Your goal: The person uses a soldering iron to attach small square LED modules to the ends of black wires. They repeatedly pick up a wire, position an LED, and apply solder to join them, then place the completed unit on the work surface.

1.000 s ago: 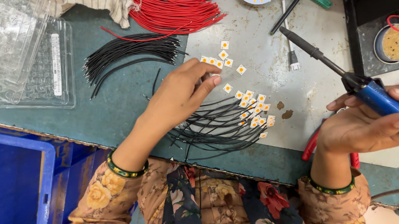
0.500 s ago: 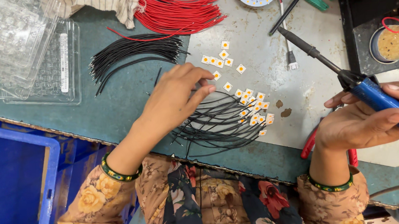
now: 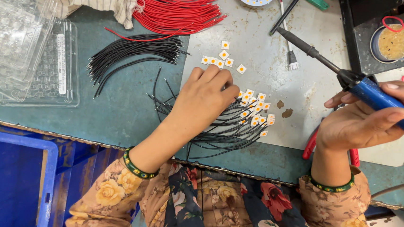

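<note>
The left hand [image 3: 205,96] rests palm down, fingers curled onto a fan of thin black wires [image 3: 222,126] tipped with small square white LED chips [image 3: 256,109], lying on the grey work mat [image 3: 263,43]. The right hand [image 3: 368,121] is closed around a blue-handled soldering iron [image 3: 351,81], its dark tip pointing far-left over bare mat. Loose red wires [image 3: 176,13] lie at the far edge.

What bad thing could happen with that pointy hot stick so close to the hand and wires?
The soldering iron in the right hand has its tip over the mat, pointing away; a swing toward the left hand might burn it. That hand presses on black wires tied to small square chips, so a tug could scatter them.
</note>
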